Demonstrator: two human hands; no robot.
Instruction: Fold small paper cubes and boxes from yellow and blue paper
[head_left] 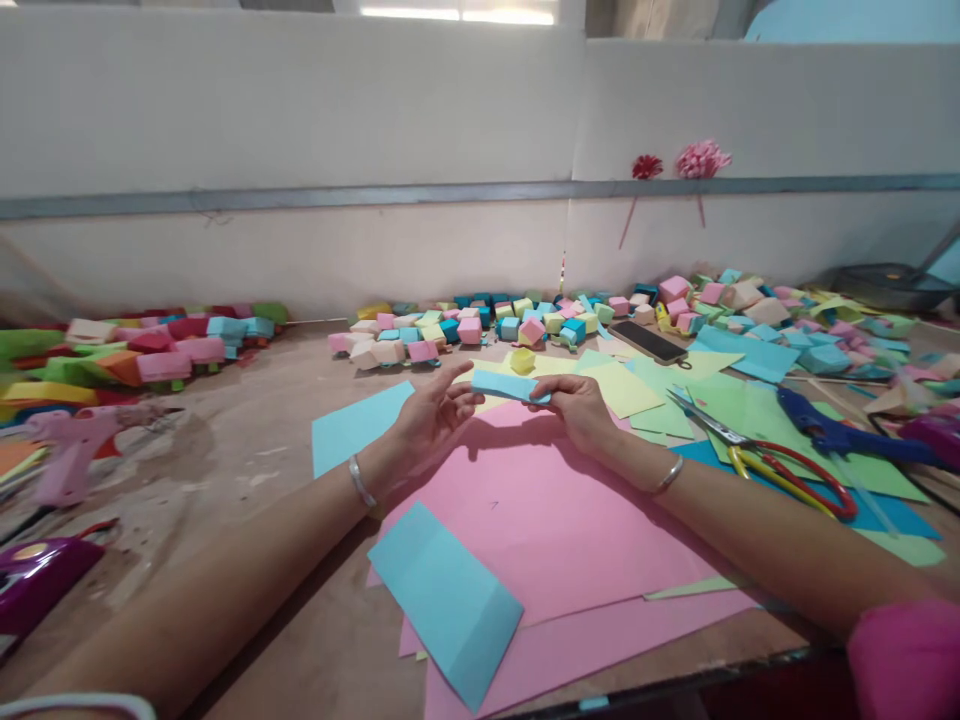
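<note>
Above a stack of pink paper sheets [540,510], my right hand [581,405] pinches the right end of a folded light-blue paper strip [506,386]. My left hand [435,415] is at the strip's other end, its fingers spread and the index finger raised. Its fingertips are close to the paper; whether they touch it I cannot tell. A creased light-blue paper piece [450,605] lies on the pink sheets nearer to me. Another light-blue sheet [360,425] rests beneath my left wrist. Just beyond the strip sits a small yellow folded paper piece [523,361].
Scissors [757,455] and a blue glue gun [847,430] lie on coloured sheets at right. A phone [649,342] lies farther back. Folded paper blocks [469,330] line the wall [450,250]. A pink glue gun [75,445] stands at left, behind a purple object [45,585].
</note>
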